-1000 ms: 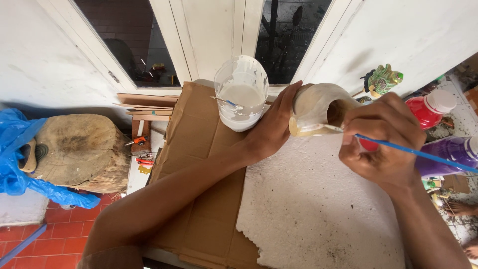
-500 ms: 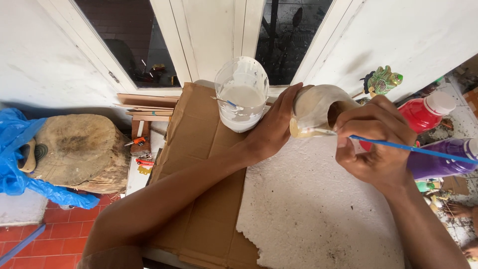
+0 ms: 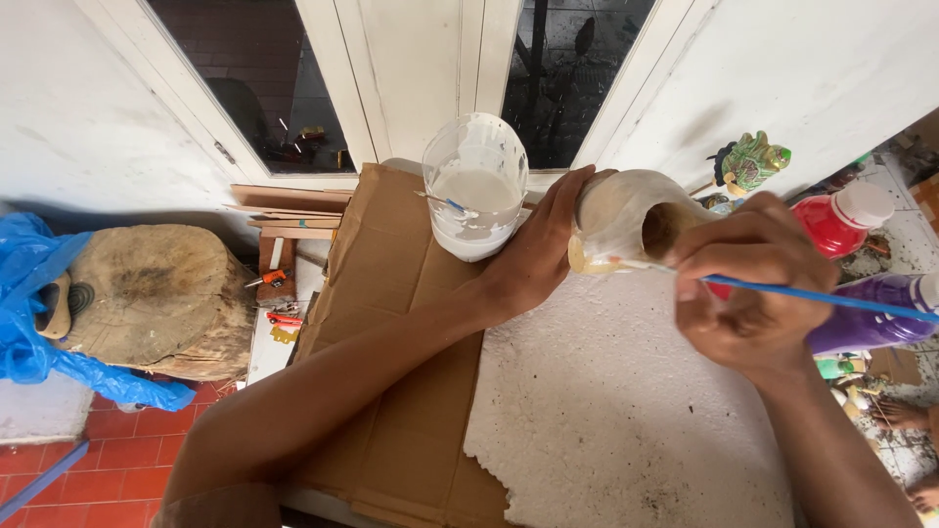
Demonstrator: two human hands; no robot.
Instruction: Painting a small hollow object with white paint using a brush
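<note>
Vase point(image 3: 616, 220) lies tilted in your left hand point(image 3: 538, 259), mouth facing the right hand point(image 3: 748, 293), which grips the brush point(image 3: 831, 298) at its rim.

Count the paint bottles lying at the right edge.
2: a red bottle with a white cap beyond the right hand, and a purple bottle just nearer. More may lie hidden behind that hand.

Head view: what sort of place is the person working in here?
Probably a home craft spot by a doorway. The left hand holds a white-coated piece while the right hand paints it with a blue-handled brush. A cut-off bottle of white paint and squeeze bottles stand nearby.
</note>
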